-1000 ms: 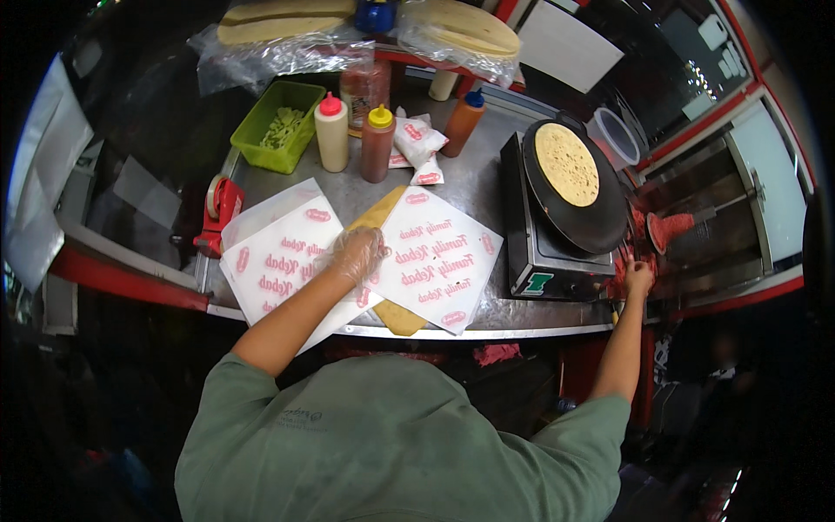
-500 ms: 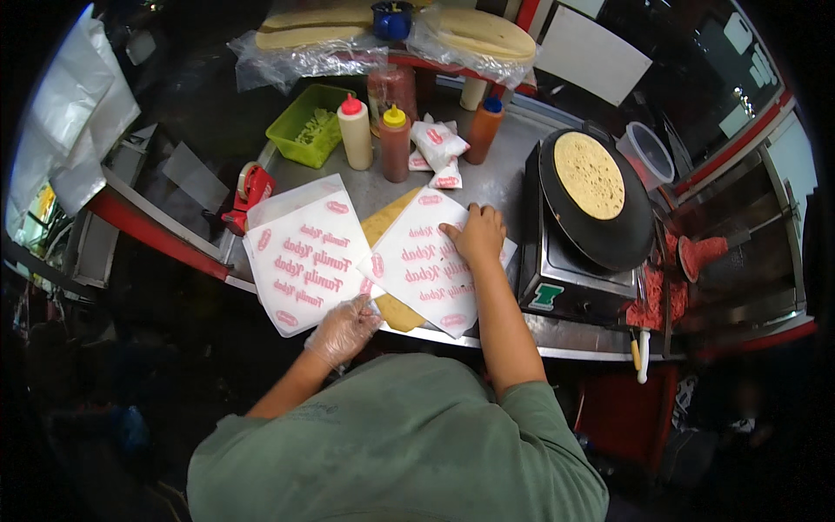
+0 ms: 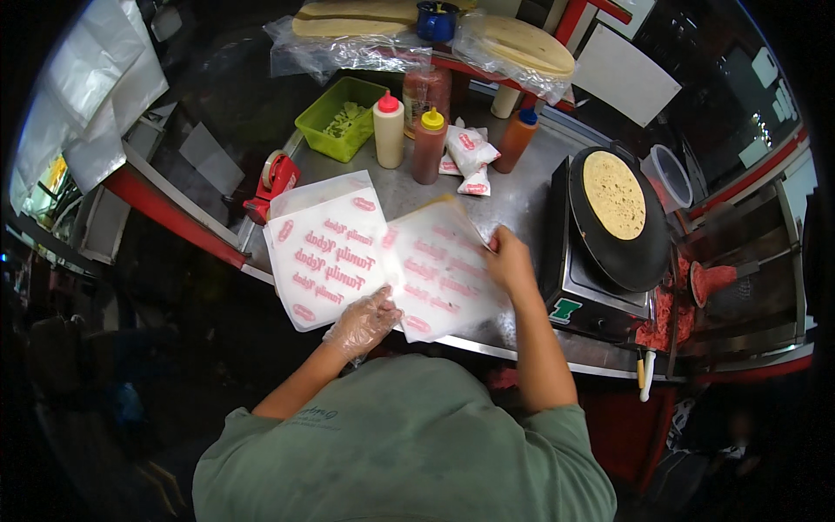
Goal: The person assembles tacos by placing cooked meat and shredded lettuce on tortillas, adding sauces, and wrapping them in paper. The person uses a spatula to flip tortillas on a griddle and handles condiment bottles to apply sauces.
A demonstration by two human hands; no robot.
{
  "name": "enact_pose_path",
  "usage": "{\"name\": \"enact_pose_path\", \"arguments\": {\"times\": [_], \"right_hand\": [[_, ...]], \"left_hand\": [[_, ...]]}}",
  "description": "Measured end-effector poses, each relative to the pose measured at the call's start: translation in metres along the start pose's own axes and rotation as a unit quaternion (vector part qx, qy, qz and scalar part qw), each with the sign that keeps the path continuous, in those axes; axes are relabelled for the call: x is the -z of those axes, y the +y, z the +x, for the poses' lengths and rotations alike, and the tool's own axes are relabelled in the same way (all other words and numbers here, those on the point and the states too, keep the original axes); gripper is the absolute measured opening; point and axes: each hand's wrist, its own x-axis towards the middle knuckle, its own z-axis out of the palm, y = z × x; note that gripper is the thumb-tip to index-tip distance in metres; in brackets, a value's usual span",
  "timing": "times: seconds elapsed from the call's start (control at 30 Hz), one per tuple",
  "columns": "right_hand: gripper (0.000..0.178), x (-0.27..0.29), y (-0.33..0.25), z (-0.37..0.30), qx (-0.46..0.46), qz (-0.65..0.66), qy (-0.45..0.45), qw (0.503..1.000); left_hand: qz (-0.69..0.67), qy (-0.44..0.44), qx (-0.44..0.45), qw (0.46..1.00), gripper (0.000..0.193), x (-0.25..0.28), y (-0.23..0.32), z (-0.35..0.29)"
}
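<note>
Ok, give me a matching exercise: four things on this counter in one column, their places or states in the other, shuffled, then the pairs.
Things:
1. flatbread
2. green tub
3. left hand
4. tape dispenser

Places or states:
A. wears a clear glove, on the near edge of the printed wrapping paper
B. red, at the counter's left edge
C. lies on the round black griddle
D. far left of the counter, beside the squeeze bottles

Pairs: 1-C, 2-D, 3-A, 4-B
</note>
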Motion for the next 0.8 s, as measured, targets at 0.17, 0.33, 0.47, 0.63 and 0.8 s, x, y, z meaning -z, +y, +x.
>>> {"name": "enact_pose_path", "arguments": {"times": [0.17, 0.33, 0.47, 0.63, 0.8], "right_hand": [[0.038, 0.105, -0.05, -0.116, 0.168, 0.006, 0.217, 0.962], [0.036, 0.11, -0.047, -0.074, 0.147, 0.024, 0.107, 0.983], [0.052, 0.026, -0.007, -0.012, 0.094, -0.046, 0.084, 0.991], [0.045, 0.055, -0.012, -0.068, 0.25, -0.021, 0.238, 0.938], [0.021, 0.219, 0.14, -0.067, 0.137, -0.178, 0.464, 0.857]], "left_hand": [[-0.196, -0.05, 0.101, 0.974, 0.073, 0.027, 0.003, 0.021], [-0.377, 0.029, 0.059, 0.924, 0.062, 0.04, 0.0, 0.042], [-0.371, 0.017, 0.06, 0.926, 0.063, 0.042, -0.006, 0.061], [-0.269, 0.0, -0.03, 0.963, 0.081, 0.018, -0.059, 0.065], [0.039, 0.061, 0.004, 0.997, 0.086, 0.011, 0.023, 0.029]]}}
